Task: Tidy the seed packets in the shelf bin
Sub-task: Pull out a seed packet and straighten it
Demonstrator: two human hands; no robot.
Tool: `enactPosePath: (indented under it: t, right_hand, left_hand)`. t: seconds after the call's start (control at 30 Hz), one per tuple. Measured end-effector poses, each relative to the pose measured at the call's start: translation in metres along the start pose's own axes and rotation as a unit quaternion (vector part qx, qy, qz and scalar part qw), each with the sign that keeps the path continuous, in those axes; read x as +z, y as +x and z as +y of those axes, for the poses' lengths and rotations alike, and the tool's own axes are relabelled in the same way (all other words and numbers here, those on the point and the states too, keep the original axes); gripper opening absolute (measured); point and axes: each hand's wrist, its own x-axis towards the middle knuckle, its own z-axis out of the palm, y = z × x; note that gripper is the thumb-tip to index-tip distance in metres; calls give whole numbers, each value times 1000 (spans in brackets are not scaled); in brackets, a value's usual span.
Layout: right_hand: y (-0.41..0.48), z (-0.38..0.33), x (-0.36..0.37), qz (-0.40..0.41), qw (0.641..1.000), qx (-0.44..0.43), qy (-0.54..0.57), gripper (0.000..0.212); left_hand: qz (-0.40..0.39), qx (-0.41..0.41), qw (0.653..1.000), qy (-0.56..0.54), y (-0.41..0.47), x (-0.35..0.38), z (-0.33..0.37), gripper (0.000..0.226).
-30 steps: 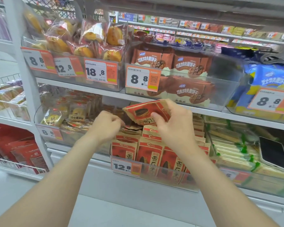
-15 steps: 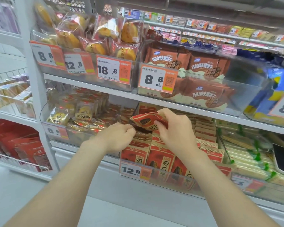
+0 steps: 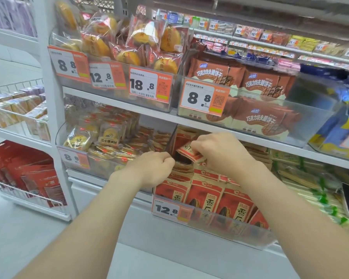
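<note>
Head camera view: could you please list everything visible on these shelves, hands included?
Red-and-tan paper seed packets: many, red and tan, upright rows in the bin.
Loose red paper seed packet: one, red, lifted over the back rows.
Clear plastic shelf bin: one, transparent, lower shelf centre.
Orange-and-white price tags: several, orange and white, bin fronts.
Brown wafer-biscuit bags: at least four, brown, upper-shelf bin.
Clear-wrapped yellow pastries: many, yellow, upper shelf left.
Green-and-cream packets: many, green and cream, right of the seed bin.
Left hand: one, curled beside the packet tops, grip unclear.
Right hand: one, pinches the loose packet.
</note>
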Motion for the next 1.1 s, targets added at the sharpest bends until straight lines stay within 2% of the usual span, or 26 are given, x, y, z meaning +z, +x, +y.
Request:
enactPosePath:
  t: [0.1, 0.2, 0.3, 0.43, 0.6, 0.7, 0.77, 0.83, 0.9, 0.93, 1.03, 1.1]
  right_hand:
    - [13, -9, 3, -61, 994, -64, -70, 28]
    - [32, -16, 3, -78, 993, -37, -79, 18]
    - [46, -17, 17, -78, 994, 51, -49, 18]
    - [50, -24, 35, -171, 973, 127, 91, 27]
    - [54, -17, 39, -108, 967, 199, 119, 31]
    - [52, -22, 51, -204, 945, 189, 174, 35]
    - [53, -24, 53, -228, 931, 202, 202, 31]
    - [55, -26, 51, -213, 928, 214, 217, 34]
    - [54, -32, 46, -161, 942, 224, 193, 34]
    - [53, -35, 45, -128, 948, 231, 178, 31]
    - [55, -40, 42, -75, 944, 266, 180, 22]
    - [59, -38, 40, -88, 939, 288, 166, 23]
  left_hand:
    - [0, -5, 1000, -8, -1, 0, 1, 70]
    - [4, -2, 1000, -18, -2, 0, 3, 59]
    - [5, 0, 1000, -25, -4, -1, 3, 53]
    - [19, 11, 999, -28, -3, 0, 1, 39]
    - [68, 20, 997, -28, -1, -3, -2, 39]
    - [60, 17, 998, 0, 2, 1, -2, 36]
    - [26, 13, 999, 11, 2, 4, 0, 42]
    - [0, 11, 1000, 19, 2, 5, 1, 46]
    - [1, 18, 999, 33, 0, 2, 4, 66]
    - [4, 19, 999, 34, -1, 1, 5, 69]
    - [32, 26, 998, 42, -3, 2, 8, 39]
    - [49, 25, 998, 42, -2, 4, 8, 38]
